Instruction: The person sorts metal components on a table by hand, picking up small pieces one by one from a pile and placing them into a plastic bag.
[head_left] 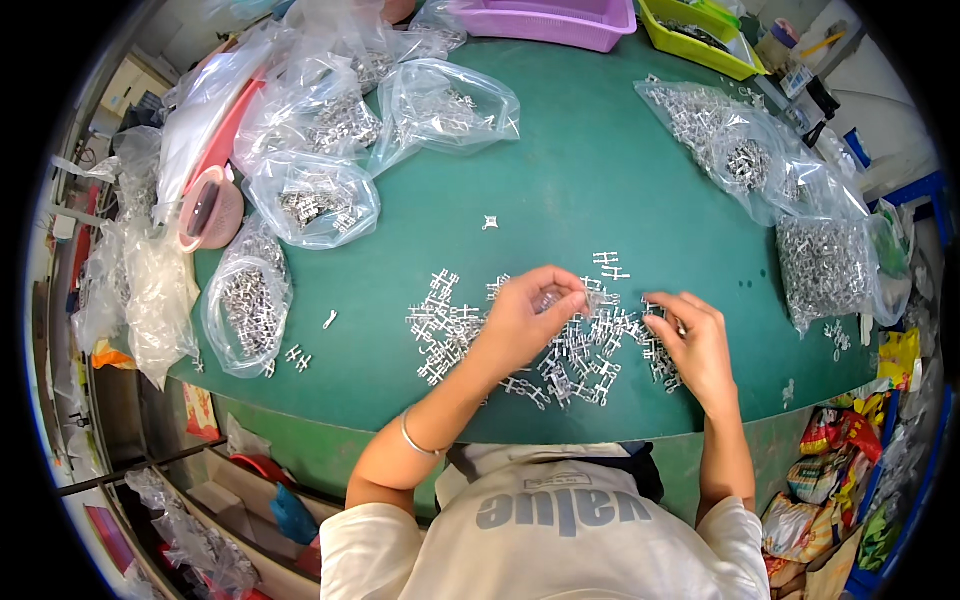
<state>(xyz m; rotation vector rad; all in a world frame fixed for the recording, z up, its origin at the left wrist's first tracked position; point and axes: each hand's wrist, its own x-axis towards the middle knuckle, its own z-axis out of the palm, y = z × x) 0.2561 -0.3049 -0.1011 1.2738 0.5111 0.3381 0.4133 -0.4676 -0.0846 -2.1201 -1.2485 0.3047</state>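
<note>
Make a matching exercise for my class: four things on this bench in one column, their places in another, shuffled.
1. purple basket
2. green tray
3. loose metal parts
4. pink tape roll

a. far right corner of the mat
b. left edge, beside the bags
c. under both hands
d. far edge, middle

Pairs: 1-d, 2-a, 3-c, 4-b

Left hand (pixel 525 320) pinched, fingers curled; right hand (pixel 695 345) lies palm-down, fingers bent.

The person wears a white short-sleeved shirt (pixel 560 540) with grey letters. A thin silver bracelet (pixel 418 440) is on the left wrist.
</note>
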